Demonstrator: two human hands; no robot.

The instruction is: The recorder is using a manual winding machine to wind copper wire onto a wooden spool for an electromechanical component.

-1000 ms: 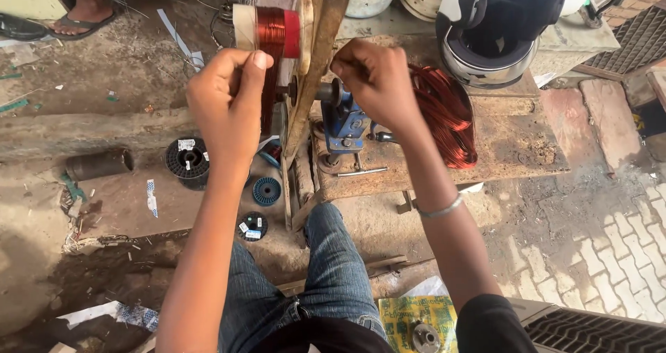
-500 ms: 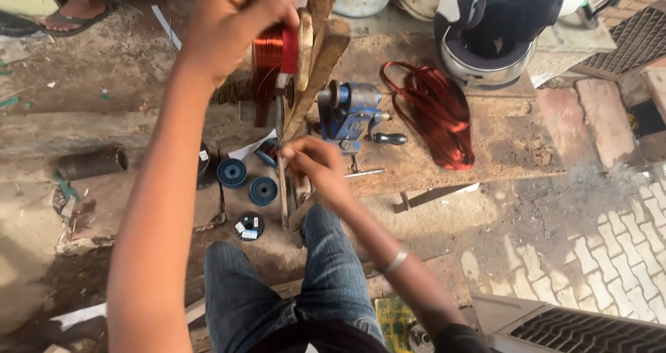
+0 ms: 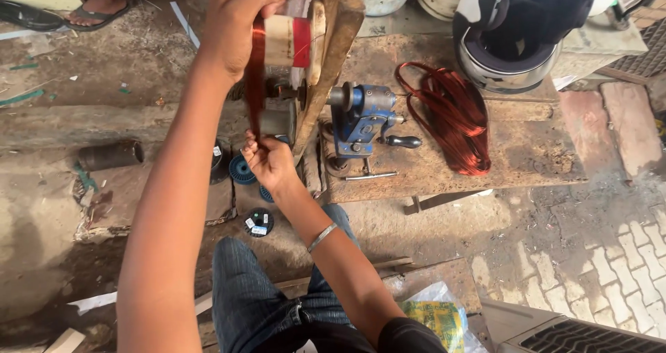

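Note:
My left hand (image 3: pixel 239 20) is raised at the top of the view, gripping the top of a loop of red copper wire (image 3: pixel 255 82) beside a pale bobbin (image 3: pixel 291 40) with a band of red wire, mounted on a wooden frame (image 3: pixel 333 54). Lower down, my right hand (image 3: pixel 267 160) pinches the bottom of the same wire loop, stretching it downward. A blue hand-crank winder (image 3: pixel 361 120) is clamped on the wooden bench (image 3: pixel 527 165) right of the frame. A finished red wire coil (image 3: pixel 451 117) lies on the bench.
A black helmet (image 3: pixel 520 34) rests at the bench's far right. Blue and black empty spools (image 3: pixel 244 169) lie on the ground near my knees. A dark pipe piece (image 3: pixel 111 155) lies at left. Another person's sandalled foot (image 3: pixel 97 2) is at top left. A yellow-green packet (image 3: pixel 433 318) sits by my leg.
My right hand has left the winder side and dropped below the bobbin. Both hands have pulled the wire loop off the bobbin and stretched it vertically, the left hand rising.

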